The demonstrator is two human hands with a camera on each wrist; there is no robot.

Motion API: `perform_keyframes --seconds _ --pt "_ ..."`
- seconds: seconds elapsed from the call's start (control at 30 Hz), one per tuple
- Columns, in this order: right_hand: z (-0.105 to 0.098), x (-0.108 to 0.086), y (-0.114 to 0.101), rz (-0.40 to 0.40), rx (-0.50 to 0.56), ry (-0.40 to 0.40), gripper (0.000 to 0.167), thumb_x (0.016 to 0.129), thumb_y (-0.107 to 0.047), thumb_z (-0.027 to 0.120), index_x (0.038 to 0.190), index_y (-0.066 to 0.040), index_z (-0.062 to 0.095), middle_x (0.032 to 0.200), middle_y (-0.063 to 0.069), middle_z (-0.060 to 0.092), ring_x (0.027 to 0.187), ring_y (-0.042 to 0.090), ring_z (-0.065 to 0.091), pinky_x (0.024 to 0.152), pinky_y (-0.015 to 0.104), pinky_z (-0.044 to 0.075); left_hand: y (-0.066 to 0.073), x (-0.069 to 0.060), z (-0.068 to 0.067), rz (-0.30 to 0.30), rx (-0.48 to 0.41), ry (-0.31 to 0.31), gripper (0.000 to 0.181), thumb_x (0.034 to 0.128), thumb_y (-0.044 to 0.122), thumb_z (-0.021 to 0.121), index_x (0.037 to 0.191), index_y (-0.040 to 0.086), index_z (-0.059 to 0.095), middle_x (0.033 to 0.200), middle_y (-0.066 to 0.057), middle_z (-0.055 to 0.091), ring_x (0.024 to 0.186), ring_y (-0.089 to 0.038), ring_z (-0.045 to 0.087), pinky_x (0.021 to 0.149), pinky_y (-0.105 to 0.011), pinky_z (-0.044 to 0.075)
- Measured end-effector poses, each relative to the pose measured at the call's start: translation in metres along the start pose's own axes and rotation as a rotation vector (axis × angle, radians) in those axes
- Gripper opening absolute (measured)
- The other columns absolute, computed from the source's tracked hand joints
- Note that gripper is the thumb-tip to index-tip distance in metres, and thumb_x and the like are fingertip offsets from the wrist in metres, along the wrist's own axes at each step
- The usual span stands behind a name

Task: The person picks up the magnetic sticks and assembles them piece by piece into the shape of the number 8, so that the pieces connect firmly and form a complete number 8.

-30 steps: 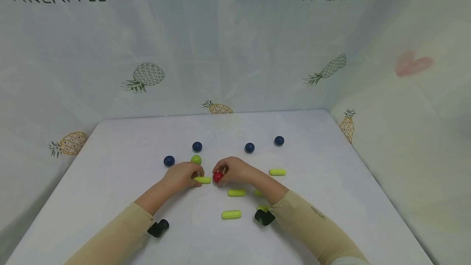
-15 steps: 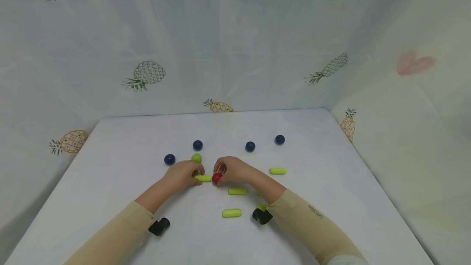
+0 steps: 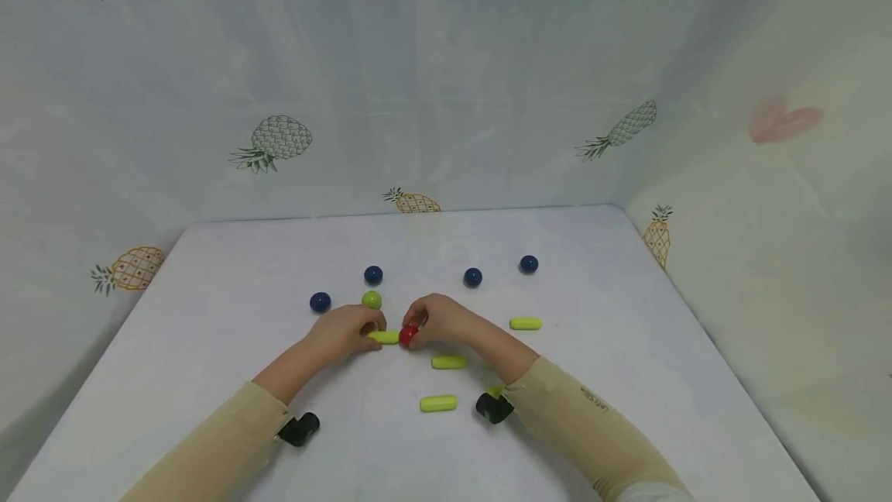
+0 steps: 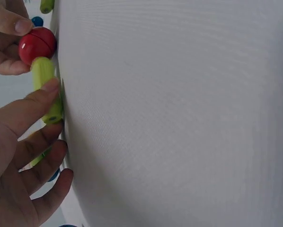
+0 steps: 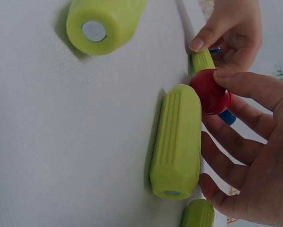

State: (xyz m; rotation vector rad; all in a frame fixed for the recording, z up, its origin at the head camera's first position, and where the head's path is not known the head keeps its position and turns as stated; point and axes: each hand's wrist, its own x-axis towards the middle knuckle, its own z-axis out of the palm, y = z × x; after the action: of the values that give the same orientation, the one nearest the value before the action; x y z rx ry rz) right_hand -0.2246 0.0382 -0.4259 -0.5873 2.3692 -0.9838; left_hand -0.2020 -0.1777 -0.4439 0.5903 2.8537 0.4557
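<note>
My left hand (image 3: 343, 333) pinches a yellow-green stick (image 3: 385, 338) between thumb and fingers, low over the white table. Just right of it, my right hand (image 3: 443, 321) holds a red ball (image 3: 408, 336) by thumb and fingertips. Ball and stick end touch, as the left wrist view shows with the red ball (image 4: 38, 46) against the stick (image 4: 43, 75). In the right wrist view the red ball (image 5: 210, 91) sits under the right thumb, and a loose stick (image 5: 177, 142) lies beside it. A green ball (image 3: 372, 300) rests just behind the left hand.
Blue balls (image 3: 320, 302) stand toward the back of the table (image 3: 230, 277), another (image 3: 472, 277) behind my right hand. Loose yellow-green sticks (image 3: 438, 404) lie at the front centre and right (image 3: 526, 324). One is partly covered by the right wrist's black camera (image 3: 494, 407).
The red ball in my right hand has moved slightly left, closing the gap to the stick's end. My left hand has stayed nearly still, holding the stick.
</note>
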Motion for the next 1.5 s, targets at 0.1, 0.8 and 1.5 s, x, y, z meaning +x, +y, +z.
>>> perform_keyframes --seconds 0.1,0.8,1.5 --pt "-0.001 0.001 0.000 0.003 0.003 -0.002 0.021 0.079 -0.011 0.081 0.097 -0.017 0.072 0.087 -0.007 0.065 0.084 0.012 0.058 0.079 0.031 0.046 -0.001 0.000 0.000 0.011 0.001 0.002 0.024 0.0763 0.026 0.084 0.092 0.022 0.067 0.077 0.009 0.056 0.073 -0.012 0.050 0.068 -0.031 0.045" --pt "-0.009 0.003 0.004 -0.032 0.027 -0.049 0.021 0.078 -0.008 0.082 0.096 -0.014 0.072 0.087 -0.006 0.066 0.082 0.012 0.058 0.074 0.025 0.046 -0.028 -0.029 -0.033 -0.043 0.001 0.046 0.028 0.0771 0.021 0.083 0.101 0.018 0.068 0.086 0.007 0.061 0.079 -0.014 0.056 0.070 -0.037 0.047" --pt "-0.009 -0.001 0.005 -0.037 0.037 -0.062 0.020 0.080 -0.007 0.081 0.096 -0.015 0.071 0.089 -0.006 0.066 0.085 0.012 0.059 0.077 0.028 0.046 -0.064 -0.025 -0.055 -0.121 0.042 0.095 0.034 0.0781 0.020 0.083 0.108 0.012 0.068 0.093 -0.005 0.060 0.081 -0.022 0.057 0.071 -0.042 0.050"
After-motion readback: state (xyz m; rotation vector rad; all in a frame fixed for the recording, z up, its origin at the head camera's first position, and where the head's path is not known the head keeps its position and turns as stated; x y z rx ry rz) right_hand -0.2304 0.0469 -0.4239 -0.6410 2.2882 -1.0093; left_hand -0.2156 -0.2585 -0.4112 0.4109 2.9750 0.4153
